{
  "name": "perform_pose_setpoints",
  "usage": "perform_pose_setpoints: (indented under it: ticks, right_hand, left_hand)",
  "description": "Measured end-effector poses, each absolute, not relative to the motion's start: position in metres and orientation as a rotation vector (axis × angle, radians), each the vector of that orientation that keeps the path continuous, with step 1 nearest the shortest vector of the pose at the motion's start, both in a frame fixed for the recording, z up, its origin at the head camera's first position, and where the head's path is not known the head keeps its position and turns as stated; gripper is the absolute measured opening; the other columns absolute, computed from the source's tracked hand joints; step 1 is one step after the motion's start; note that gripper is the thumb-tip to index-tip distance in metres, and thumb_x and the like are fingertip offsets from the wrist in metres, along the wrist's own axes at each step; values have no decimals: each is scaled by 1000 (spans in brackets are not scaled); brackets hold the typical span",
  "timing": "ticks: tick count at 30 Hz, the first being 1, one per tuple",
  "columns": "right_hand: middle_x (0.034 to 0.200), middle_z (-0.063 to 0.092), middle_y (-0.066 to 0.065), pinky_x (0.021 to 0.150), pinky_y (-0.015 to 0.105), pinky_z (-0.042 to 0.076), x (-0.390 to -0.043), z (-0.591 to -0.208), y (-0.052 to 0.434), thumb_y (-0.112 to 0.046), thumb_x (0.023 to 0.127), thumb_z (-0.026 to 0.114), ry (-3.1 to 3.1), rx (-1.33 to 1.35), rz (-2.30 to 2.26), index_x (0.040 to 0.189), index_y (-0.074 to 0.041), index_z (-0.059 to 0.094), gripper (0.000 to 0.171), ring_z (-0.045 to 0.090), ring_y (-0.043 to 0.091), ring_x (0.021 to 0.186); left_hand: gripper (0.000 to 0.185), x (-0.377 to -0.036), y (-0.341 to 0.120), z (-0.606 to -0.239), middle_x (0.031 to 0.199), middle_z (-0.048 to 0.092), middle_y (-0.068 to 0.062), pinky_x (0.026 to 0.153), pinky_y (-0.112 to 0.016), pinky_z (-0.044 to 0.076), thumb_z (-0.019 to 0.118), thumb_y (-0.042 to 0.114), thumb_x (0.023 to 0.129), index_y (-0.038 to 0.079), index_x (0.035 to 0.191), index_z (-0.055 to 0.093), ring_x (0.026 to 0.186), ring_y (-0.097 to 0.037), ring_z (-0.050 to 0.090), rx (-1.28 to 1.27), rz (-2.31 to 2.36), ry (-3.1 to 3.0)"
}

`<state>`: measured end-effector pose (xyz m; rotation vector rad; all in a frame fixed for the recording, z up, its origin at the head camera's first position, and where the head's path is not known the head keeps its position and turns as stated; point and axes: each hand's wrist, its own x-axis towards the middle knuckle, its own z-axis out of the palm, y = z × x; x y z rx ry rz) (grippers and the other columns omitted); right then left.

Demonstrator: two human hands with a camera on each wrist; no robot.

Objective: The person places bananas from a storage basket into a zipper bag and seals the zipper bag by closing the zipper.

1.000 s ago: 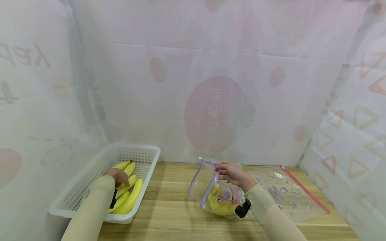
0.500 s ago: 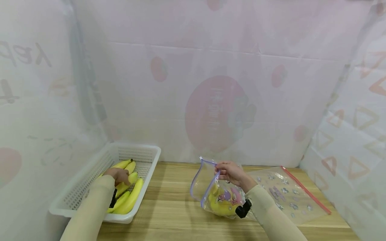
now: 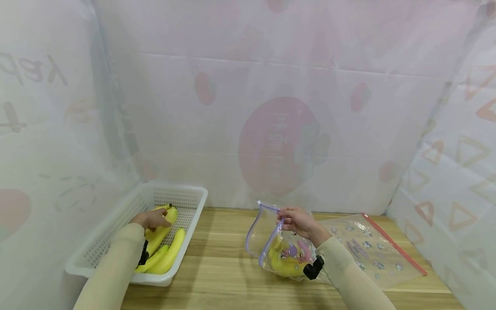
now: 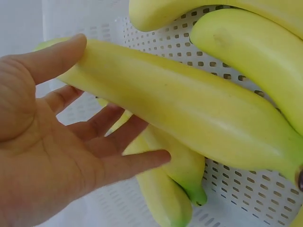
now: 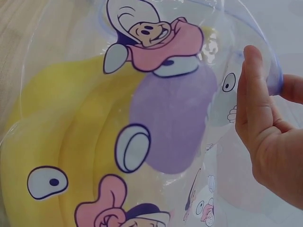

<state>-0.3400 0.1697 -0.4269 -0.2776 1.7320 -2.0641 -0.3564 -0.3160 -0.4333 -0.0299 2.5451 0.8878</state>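
Two hands at work: one on a banana in a basket, one on a bag's rim.

From the head view, the left hand (image 3: 153, 218) rests on a long yellow banana (image 3: 160, 230) inside the white perforated plastic basket (image 3: 116, 228) on the pale wooden table (image 3: 217, 267), while the right hand (image 3: 296, 221) pinches the purple-edged rim of a clear cartoon-printed zip bag (image 3: 280, 249) that holds yellow fruit, probably bananas. The left wrist view shows fingers (image 4: 118, 137) nearly straight beneath the banana (image 4: 189, 113), thumb on top, a loose grip. The right wrist view shows thumb and fingers (image 5: 248, 90) closed on the bag (image 5: 142, 118) edge.
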Motion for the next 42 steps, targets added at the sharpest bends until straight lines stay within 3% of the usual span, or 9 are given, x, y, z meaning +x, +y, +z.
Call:
perform_pose_setpoints:
  ticks: [7, 12, 15, 21, 24, 31, 37, 42]
  right_hand:
    - [87, 57, 8, 64, 22, 55, -340, -428, 171, -5, 99, 46, 1725, -285, -2066, 99, 5, 55, 14, 62, 13, 71]
    - [88, 57, 9, 64, 23, 55, -340, -428, 171, -5, 99, 47, 1729, -279, -2064, 103, 8, 53, 15, 62, 13, 72]
    - [89, 57, 9, 65, 23, 55, -340, -428, 170, -7, 99, 48, 1732, -272, -2063, 105, 9, 52, 17, 62, 13, 72]
    - [89, 58, 9, 64, 23, 55, -342, -428, 169, -7, 98, 49, 1755, -263, -2060, 107, 11, 52, 20, 62, 14, 72]
    - [89, 58, 9, 64, 23, 55, -343, -428, 168, -7, 98, 49, 1757, -261, -2063, 106, 10, 52, 19, 62, 14, 72]
    - [88, 58, 9, 65, 24, 55, -343, -429, 169, -6, 98, 49, 1746, -270, -2058, 102, 8, 54, 15, 62, 14, 72]
    - [88, 58, 9, 65, 24, 55, -343, -428, 169, -6, 98, 49, 1736, -282, -2063, 100, 5, 56, 13, 62, 14, 72]
    - [88, 58, 8, 65, 24, 55, -343, -427, 170, -7, 98, 50, 1739, -284, -2058, 99, 2, 57, 12, 62, 14, 73]
  left_hand:
    - [63, -355, -319, -436, 127, 35, -39, 79, -66, 43, 54, 26, 96, -7, 137, 19, 115, -58, 38, -19, 997, 2560]
    - [65, -354, -322, -435, 132, 26, -42, 82, -69, 40, 50, 27, 98, -6, 139, 13, 118, -60, 31, -3, 1049, 2560]
    - [63, -354, -324, -434, 131, 29, -40, 82, -65, 42, 48, 27, 99, -6, 139, 12, 116, -55, 37, 7, 1093, 2587]
    - [56, -355, -325, -433, 113, 42, -29, 70, -44, 46, 46, 27, 100, -5, 134, 15, 88, -31, 51, 41, 1268, 2622]
    - [55, -355, -325, -433, 113, 43, -29, 68, -42, 49, 46, 26, 101, -4, 134, 14, 86, -29, 54, 37, 1361, 2594]
    - [65, -356, -326, -432, 125, 36, -35, 77, -49, 50, 43, 33, 101, -2, 140, 3, 102, -38, 54, 58, 1560, 2492]
    - [81, -358, -329, -431, 138, 21, -36, 86, -55, 46, 43, 46, 98, 3, 145, -7, 123, -51, 35, -4, 1715, 2413]
    - [83, -352, -327, -427, 139, 19, -36, 90, -59, 42, 41, 47, 98, 2, 145, -9, 127, -53, 28, -38, 1766, 2395]
